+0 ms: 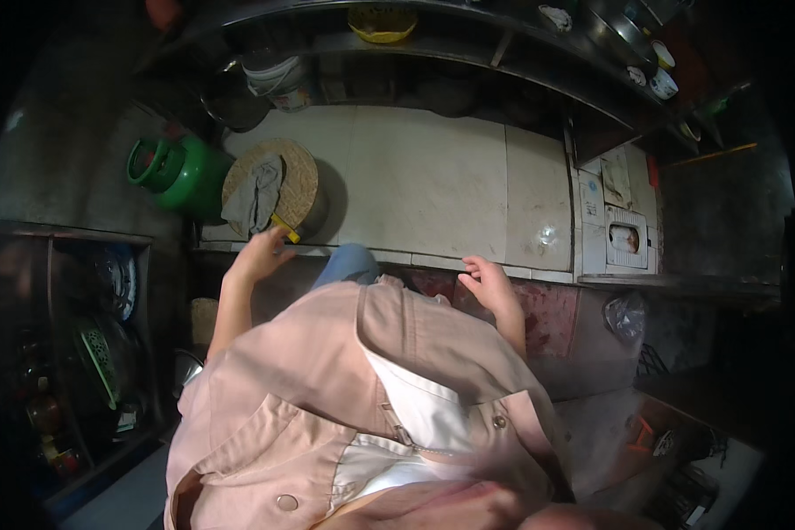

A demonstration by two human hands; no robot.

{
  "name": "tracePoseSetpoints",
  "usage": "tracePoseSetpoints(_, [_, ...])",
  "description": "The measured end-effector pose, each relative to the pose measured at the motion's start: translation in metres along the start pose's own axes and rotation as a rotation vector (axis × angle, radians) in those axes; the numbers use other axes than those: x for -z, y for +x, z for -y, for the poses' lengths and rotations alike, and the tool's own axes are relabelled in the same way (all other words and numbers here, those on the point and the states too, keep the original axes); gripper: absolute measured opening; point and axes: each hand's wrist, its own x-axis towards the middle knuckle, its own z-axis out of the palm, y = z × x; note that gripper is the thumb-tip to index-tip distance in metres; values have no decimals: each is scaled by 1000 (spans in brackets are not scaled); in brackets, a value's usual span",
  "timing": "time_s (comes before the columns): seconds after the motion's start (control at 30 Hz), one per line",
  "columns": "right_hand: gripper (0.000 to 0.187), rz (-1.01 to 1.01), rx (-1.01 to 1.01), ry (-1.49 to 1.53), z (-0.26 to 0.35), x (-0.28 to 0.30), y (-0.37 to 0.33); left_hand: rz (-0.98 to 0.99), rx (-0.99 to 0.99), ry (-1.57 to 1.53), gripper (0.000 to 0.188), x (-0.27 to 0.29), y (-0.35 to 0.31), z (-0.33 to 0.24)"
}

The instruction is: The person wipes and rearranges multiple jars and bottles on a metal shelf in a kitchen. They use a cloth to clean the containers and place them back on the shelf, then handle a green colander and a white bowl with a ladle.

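Observation:
Near the front edge of the pale counter (415,177), my left hand (263,256) reaches out with its fingers apart. Its fingertips are at a short yellow bar-shaped thing (285,228), whose kind I cannot make out; I see no grip round it. The yellow thing lies at the front edge of a round board (302,177) with a speckled tan top. A crumpled grey cloth (261,194) rests on that board. My right hand (488,284) hovers by the counter's front edge, holding nothing, fingers loosely bent and apart.
Left of the board a green gas cylinder (185,172) lies tilted. A white bucket (278,84) stands at the back, below a dark shelf (450,57) bearing a yellow basket (382,25). At right is a white ribbed fixture (627,256); a dark rack (53,256) stands at left.

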Motion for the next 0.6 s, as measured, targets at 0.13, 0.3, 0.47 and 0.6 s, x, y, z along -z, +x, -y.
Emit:
tracePoseSetpoints(0.13, [37, -106, -6, 106, -29, 20, 9, 64, -76, 40, 45, -2, 79, -37])
tracePoseSetpoints(0.3, [37, -190, -58, 168, -56, 71, 60, 130, -187, 43, 45, -10, 198, -80])
tracePoseSetpoints(0.47, [37, -152, -178, 255, -39, 122, 173, 201, -210, 30, 43, 9, 337, -94])
tracePoseSetpoints(0.6, [37, -27, -175, 173, 18, 176, 304, 183, -194, 10, 45, 59, 446, -105])
